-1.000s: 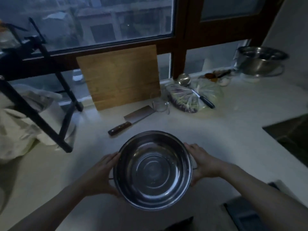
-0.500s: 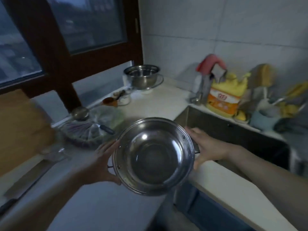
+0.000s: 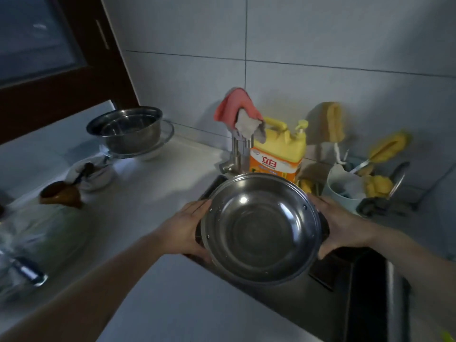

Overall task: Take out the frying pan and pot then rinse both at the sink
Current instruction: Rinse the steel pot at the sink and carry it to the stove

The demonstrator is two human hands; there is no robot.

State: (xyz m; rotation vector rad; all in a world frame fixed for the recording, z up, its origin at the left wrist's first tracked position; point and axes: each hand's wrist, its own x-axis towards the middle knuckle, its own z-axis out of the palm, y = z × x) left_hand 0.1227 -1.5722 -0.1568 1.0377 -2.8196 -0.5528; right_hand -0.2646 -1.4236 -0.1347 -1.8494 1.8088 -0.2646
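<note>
Both hands, the left hand and the right hand, are gripping opposite sides of the stiff, probably slippery steel pot over the sink.

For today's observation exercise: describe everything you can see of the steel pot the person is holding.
The pot is a round, shallow vessel of shiny steel, empty, with a few droplets inside and small rivets near its rim. It is tilted, its opening toward the camera, and held in the air over the dark sink. The left hand and right hand grip its opposite sides. Its side handles are mostly hidden.
</note>
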